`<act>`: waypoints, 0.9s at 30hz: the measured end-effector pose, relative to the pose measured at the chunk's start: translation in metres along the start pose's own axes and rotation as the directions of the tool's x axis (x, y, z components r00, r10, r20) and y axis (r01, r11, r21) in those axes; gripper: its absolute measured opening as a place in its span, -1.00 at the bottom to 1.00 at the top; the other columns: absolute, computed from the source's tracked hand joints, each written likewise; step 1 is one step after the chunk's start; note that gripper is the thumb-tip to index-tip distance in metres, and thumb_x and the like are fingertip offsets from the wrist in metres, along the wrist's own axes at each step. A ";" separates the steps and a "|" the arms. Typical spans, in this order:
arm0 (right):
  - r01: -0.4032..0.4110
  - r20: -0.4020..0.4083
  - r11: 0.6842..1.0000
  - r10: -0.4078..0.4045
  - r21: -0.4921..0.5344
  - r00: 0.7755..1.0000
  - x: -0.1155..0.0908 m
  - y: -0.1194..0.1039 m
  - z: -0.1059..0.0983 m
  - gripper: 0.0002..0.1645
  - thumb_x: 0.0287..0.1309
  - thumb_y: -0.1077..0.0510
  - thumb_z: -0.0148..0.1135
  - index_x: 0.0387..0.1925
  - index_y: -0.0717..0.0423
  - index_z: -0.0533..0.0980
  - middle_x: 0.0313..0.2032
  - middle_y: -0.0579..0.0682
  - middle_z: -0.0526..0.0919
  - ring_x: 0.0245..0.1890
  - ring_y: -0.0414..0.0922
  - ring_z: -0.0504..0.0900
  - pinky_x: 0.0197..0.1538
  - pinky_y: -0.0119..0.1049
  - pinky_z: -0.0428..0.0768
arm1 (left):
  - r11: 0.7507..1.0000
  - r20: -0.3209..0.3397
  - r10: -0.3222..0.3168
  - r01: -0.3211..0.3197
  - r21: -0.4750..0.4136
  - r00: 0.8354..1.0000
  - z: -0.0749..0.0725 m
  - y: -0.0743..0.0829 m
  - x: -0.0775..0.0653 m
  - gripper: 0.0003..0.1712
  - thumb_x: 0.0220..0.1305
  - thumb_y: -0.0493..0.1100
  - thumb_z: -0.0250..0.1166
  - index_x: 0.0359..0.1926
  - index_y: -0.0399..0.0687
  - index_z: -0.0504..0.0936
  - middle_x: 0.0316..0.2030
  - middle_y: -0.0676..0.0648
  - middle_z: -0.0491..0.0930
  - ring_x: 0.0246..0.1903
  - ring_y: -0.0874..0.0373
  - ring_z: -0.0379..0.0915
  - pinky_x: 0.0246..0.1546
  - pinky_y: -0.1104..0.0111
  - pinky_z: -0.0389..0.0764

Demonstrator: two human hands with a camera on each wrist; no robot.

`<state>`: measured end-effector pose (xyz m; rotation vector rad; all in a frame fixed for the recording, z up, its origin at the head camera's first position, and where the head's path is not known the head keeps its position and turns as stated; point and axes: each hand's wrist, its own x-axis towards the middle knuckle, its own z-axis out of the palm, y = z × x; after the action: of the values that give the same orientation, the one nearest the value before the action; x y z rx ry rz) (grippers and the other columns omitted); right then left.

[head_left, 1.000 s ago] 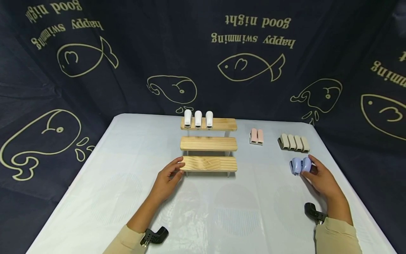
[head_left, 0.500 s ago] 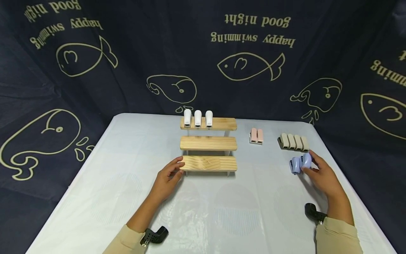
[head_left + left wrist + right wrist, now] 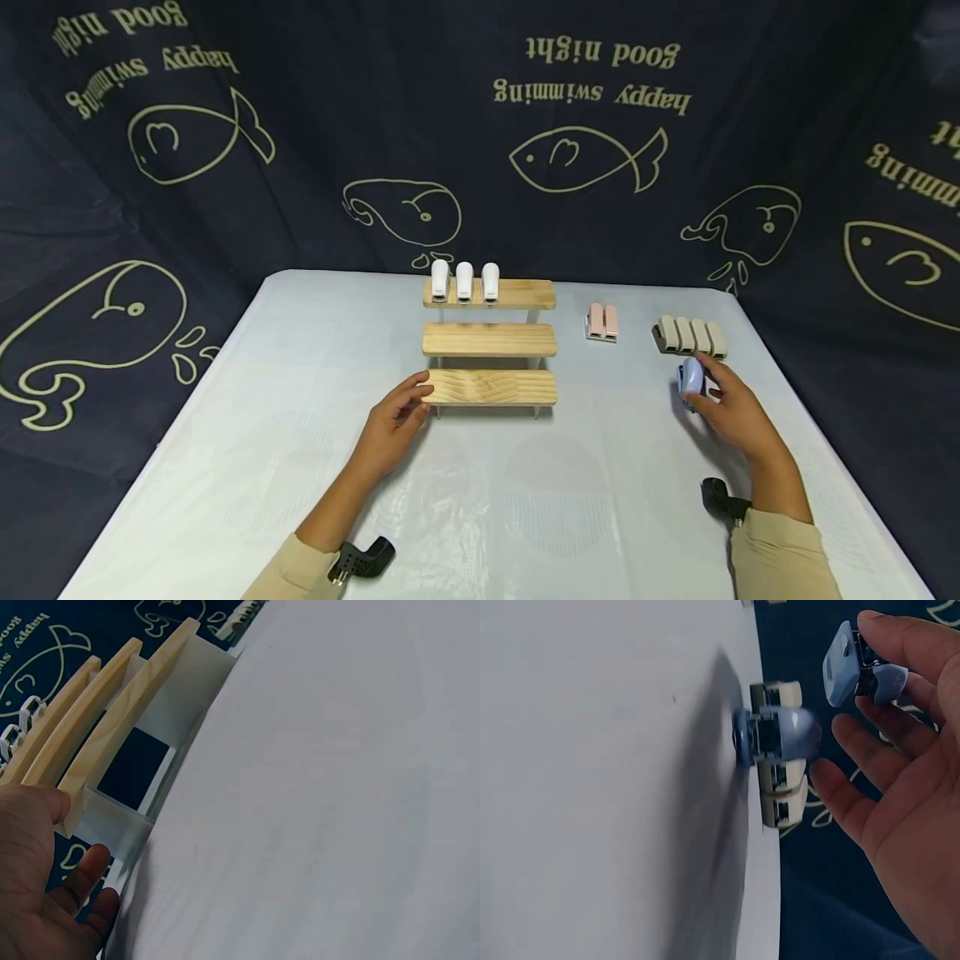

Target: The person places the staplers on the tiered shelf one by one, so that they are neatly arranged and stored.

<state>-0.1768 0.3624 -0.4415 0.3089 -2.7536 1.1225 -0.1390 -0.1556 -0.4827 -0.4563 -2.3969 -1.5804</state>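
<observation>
My right hand [image 3: 737,412] pinches a small light-blue stapler [image 3: 844,667] between thumb and fingers. In the right wrist view, a second blue stapler [image 3: 799,733] stands on the table just below that hand; the held one mostly covers it in the head view. At the left end of a three-tier wooden display shelf [image 3: 495,387], my left hand [image 3: 390,429] holds the corner of the lowest board, thumb in front. In the left wrist view, two lower fingers [image 3: 91,864] hang apart from the board. Three white staplers [image 3: 464,282] stand in a row on the top tier's left half.
Two pink staplers [image 3: 602,322] stand side by side right of the shelf. A row of several cream staplers [image 3: 688,335] is just behind my right hand. A white cloth covers the table [image 3: 570,500], and a dark fish-print curtain [image 3: 300,225] hangs behind it.
My right hand has lifted one blue stapler from beside the other and carried it left, over its neighbour. The left hand stays at the shelf end.
</observation>
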 end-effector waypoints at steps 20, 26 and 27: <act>0.054 0.026 0.998 -0.055 0.022 0.998 0.010 -0.024 0.017 -0.19 0.21 0.35 0.32 0.41 0.39 0.17 0.29 0.47 0.28 0.22 0.35 0.33 0.14 0.34 0.34 | 1.000 0.001 0.016 -0.016 0.006 1.000 -0.001 -0.002 0.001 -0.68 0.39 -0.30 0.26 0.13 -0.14 0.62 0.33 0.02 0.42 -0.03 0.12 0.48 -0.08 0.37 0.58; 0.075 0.051 0.997 -0.075 0.013 0.996 0.021 -0.036 0.023 -0.16 0.23 0.31 0.32 0.45 0.31 0.15 0.34 0.40 0.27 0.29 0.34 0.28 0.16 0.31 0.36 | 1.000 0.003 0.006 -0.006 -0.004 1.000 0.000 -0.001 0.000 -0.67 0.38 -0.29 0.27 0.14 -0.11 0.62 0.34 0.04 0.41 -0.01 0.10 0.48 -0.06 0.36 0.57; 0.081 0.056 0.997 -0.082 0.008 0.995 0.023 -0.039 0.024 -0.16 0.24 0.30 0.32 0.46 0.30 0.15 0.35 0.39 0.26 0.30 0.34 0.28 0.16 0.30 0.36 | 1.000 0.001 0.007 -0.007 -0.006 1.000 0.000 -0.002 0.000 -0.67 0.39 -0.29 0.27 0.14 -0.12 0.63 0.34 0.03 0.41 -0.01 0.10 0.48 -0.06 0.36 0.58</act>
<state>-0.1912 0.3157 -0.4273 0.4561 -2.7585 1.1190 -0.1399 -0.1564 -0.4840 -0.4656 -2.3897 -1.5851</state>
